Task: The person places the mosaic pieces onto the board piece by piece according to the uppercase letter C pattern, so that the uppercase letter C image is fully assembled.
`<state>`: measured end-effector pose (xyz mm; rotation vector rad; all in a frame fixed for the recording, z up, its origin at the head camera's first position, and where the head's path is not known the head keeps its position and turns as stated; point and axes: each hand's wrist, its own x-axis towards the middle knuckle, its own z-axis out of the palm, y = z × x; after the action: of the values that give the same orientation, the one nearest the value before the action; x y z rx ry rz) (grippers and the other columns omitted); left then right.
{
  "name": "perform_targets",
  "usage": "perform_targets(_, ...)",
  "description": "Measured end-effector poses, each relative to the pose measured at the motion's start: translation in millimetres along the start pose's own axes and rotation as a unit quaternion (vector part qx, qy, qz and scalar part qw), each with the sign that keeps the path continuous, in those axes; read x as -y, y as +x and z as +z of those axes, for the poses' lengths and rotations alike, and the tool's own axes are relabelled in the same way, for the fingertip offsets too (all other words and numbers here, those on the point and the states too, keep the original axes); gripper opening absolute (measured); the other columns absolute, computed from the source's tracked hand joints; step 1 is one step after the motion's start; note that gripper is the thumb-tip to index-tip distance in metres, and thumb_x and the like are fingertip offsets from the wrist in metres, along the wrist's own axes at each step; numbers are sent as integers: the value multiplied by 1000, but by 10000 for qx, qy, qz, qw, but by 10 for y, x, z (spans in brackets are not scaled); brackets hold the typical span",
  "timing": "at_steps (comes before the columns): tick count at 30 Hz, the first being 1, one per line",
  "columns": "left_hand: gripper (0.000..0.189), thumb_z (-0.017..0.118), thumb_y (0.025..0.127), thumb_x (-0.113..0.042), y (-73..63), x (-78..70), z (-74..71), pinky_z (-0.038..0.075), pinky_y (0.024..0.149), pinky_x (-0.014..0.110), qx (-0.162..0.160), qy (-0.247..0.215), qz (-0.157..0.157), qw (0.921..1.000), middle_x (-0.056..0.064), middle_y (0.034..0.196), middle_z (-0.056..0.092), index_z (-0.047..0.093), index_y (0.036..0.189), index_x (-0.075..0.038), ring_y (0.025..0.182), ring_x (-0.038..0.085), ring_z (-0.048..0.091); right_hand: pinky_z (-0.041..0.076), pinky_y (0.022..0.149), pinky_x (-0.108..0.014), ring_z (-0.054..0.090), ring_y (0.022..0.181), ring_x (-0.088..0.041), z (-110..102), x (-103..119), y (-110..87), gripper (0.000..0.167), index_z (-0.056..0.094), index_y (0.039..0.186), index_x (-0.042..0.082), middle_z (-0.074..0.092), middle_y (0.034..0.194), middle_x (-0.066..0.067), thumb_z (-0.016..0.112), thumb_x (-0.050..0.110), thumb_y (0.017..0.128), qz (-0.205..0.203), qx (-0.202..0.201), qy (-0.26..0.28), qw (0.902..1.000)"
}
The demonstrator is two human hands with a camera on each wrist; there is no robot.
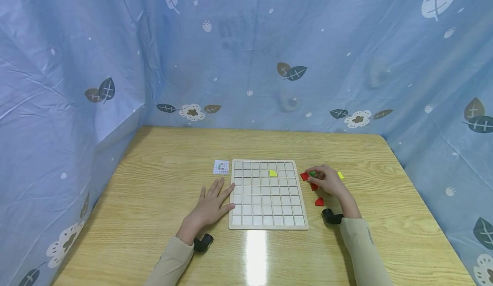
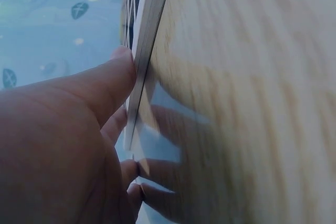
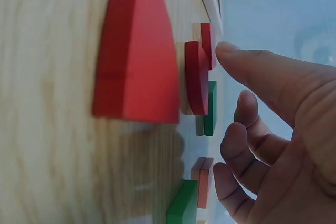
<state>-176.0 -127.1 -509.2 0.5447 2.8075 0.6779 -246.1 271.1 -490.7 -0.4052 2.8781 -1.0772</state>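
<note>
My left hand lies with spread fingers at the left side of a wooden grid board. In the left wrist view its thumb touches the board's edge. One yellow piece sits in an upper cell of the grid. Over loose pieces to the board's right hovers my right hand, fingers loosely bent, nothing between them. Its thumb tip is close by a red piece. A red piece with a curved side and a green piece lie just beside that.
Nearer me lies another red curved piece. A second yellow piece is right of my right hand. In the right wrist view another green piece shows low down. A small printed pattern card lies left of the board. Blue curtain surrounds the table.
</note>
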Motion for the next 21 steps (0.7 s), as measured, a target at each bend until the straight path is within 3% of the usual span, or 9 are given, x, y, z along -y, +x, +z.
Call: perform_targets(21,61,44,95,-46,-4,-26,-27,-1,108,63,-25,-15,49,10000,14,155,7,25,148,-22,143,33,2,40,59,-30,47,68,-18,-14,26,68,25,66,109,4,53,83,-8,66,9,85,33,202,-435,9988)
